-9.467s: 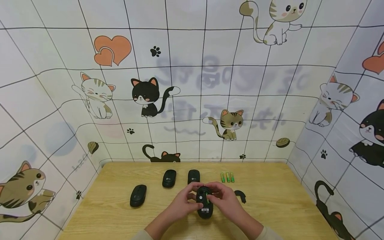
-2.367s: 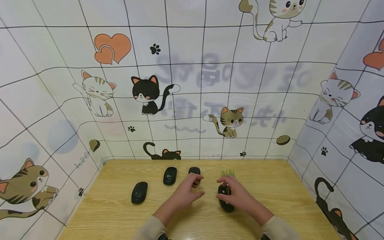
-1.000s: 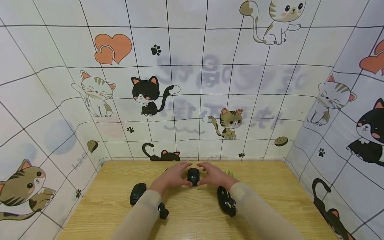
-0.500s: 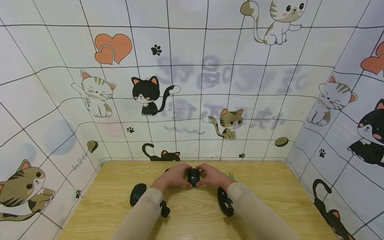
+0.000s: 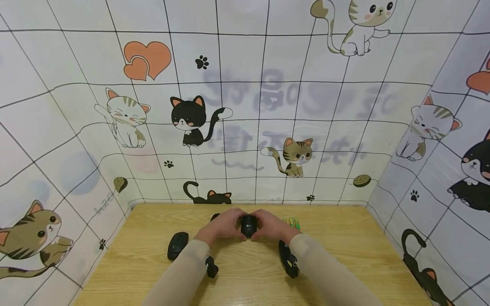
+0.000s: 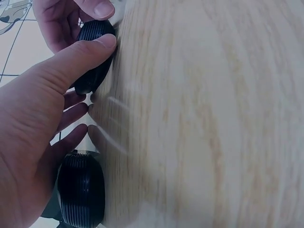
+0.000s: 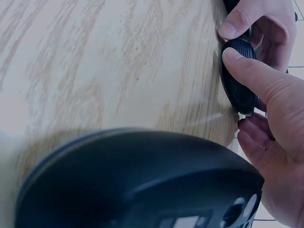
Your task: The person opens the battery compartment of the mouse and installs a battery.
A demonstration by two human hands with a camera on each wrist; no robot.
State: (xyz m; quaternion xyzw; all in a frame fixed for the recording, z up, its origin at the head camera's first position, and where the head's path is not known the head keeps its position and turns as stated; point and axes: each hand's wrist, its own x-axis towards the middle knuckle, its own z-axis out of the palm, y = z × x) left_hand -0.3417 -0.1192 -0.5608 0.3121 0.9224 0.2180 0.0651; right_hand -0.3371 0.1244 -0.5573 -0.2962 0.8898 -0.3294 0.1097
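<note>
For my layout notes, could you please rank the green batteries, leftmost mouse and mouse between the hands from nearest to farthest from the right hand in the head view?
1. Mouse between the hands, touching the right hand.
2. Green batteries, to its right.
3. Leftmost mouse, past the left hand.

Head view looks forward and down over the table (image 5: 245, 280); both wrist views, closer, share the middle mouse (image 5: 249, 226).

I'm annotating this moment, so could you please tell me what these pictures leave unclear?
Head view: one mouse, mostly hidden by the left hand.
Head view: print on the batteries, too small.
Right wrist view: upturned mouse, cut off by the bottom edge.
All views: underside of held mouse, facing the table.
</note>
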